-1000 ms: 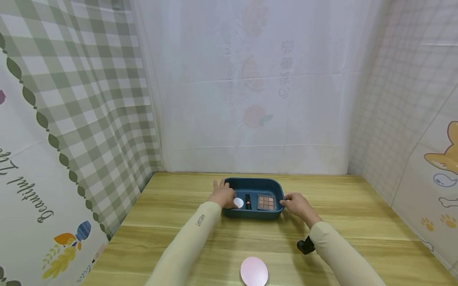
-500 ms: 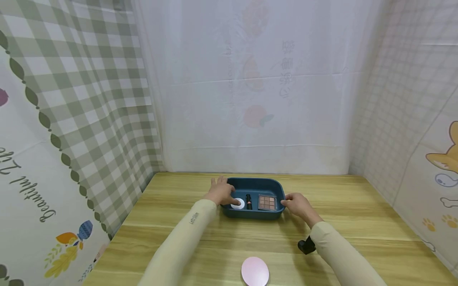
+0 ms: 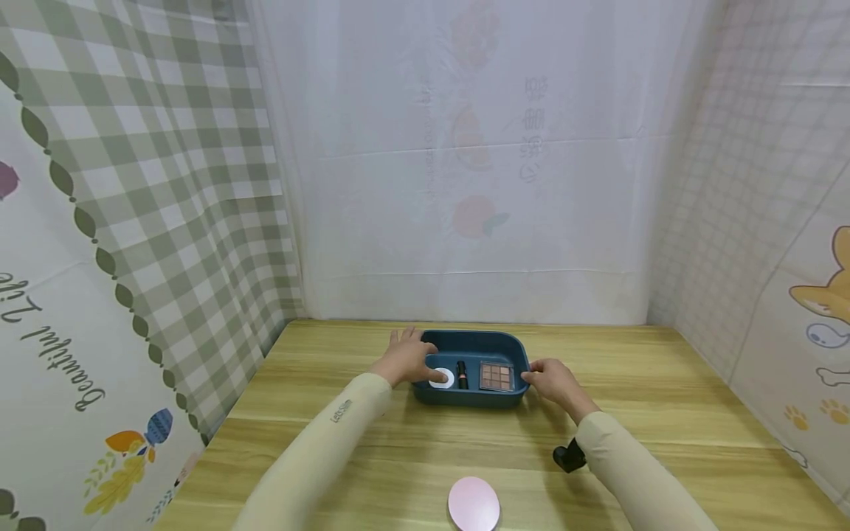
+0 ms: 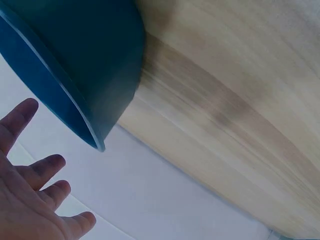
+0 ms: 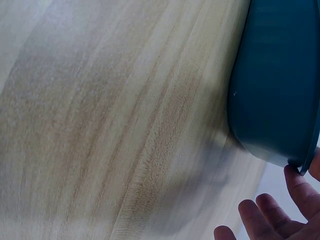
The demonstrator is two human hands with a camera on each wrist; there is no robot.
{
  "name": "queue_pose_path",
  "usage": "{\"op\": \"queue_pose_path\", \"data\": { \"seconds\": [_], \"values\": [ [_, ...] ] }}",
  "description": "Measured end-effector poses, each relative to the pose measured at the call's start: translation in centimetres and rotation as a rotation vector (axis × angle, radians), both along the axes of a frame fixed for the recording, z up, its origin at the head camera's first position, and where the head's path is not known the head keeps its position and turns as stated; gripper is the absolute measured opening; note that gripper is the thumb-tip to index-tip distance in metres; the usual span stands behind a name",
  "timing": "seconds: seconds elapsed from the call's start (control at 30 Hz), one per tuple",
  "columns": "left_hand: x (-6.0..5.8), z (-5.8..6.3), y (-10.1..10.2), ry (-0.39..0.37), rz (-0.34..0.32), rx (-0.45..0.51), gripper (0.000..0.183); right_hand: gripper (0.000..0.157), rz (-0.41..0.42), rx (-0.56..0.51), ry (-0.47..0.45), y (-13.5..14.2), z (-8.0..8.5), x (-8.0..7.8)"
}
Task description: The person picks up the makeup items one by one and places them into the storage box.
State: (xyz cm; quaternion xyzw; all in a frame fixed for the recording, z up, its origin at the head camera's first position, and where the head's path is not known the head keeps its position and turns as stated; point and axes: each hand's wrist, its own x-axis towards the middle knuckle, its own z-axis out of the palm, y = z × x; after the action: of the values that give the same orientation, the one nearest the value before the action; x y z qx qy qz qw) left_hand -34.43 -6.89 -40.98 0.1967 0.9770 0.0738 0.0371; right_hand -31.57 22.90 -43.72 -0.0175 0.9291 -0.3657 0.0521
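Observation:
A dark teal tray [image 3: 465, 398] stands on the table in the head view. Inside it, from left to right, lie a round white piece [image 3: 439, 383], a lipstick [image 3: 462, 377] and an eyeshadow palette [image 3: 496, 377]. My left hand [image 3: 403, 360] is over the tray's left end, its thumb by the white piece. The left wrist view shows that hand's fingers spread, apart from the tray's rim [image 4: 65, 90]. At the right end, my right hand [image 3: 553, 382] pinches the rim between thumb and index finger. In the right wrist view its other fingers [image 5: 257, 220] stay off the tray.
A round pink disc [image 3: 474, 504] lies on the wooden table [image 3: 398, 457] near the front. A black device [image 3: 569, 456] sits at my right wrist. White cloth [image 3: 478, 295] hangs behind the table, with a green checked cloth [image 3: 199, 184] on the left.
My left hand has let go of the white piece and drawn slightly left and back, its fingers spreading. The right hand stays at the tray's rim.

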Motion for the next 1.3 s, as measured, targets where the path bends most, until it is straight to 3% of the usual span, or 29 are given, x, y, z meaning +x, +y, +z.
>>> {"op": "queue_pose_path", "data": {
  "seconds": [0.53, 0.9, 1.07, 1.3],
  "values": [
    [3.2, -0.1, -2.1, 0.026, -0.139, 0.032, 0.073, 0.027, -0.007, -0.013, -0.01, -0.4, 0.3, 0.0],
    [6.3, 0.2, -0.5, 0.062, -0.261, 0.017, 0.073, 0.028, -0.001, 0.006, -0.019, 0.0, 0.2, -0.1],
    [7.8, -0.5, 0.5, 0.081, -0.342, -0.024, 0.075, 0.029, 0.001, 0.007, -0.013, 0.0, 0.2, -0.1],
    [9.8, -1.8, 1.4, 0.126, -0.508, -0.041, 0.078, 0.029, -0.004, -0.007, -0.022, 0.0, 0.1, 0.0]
  ]
}}
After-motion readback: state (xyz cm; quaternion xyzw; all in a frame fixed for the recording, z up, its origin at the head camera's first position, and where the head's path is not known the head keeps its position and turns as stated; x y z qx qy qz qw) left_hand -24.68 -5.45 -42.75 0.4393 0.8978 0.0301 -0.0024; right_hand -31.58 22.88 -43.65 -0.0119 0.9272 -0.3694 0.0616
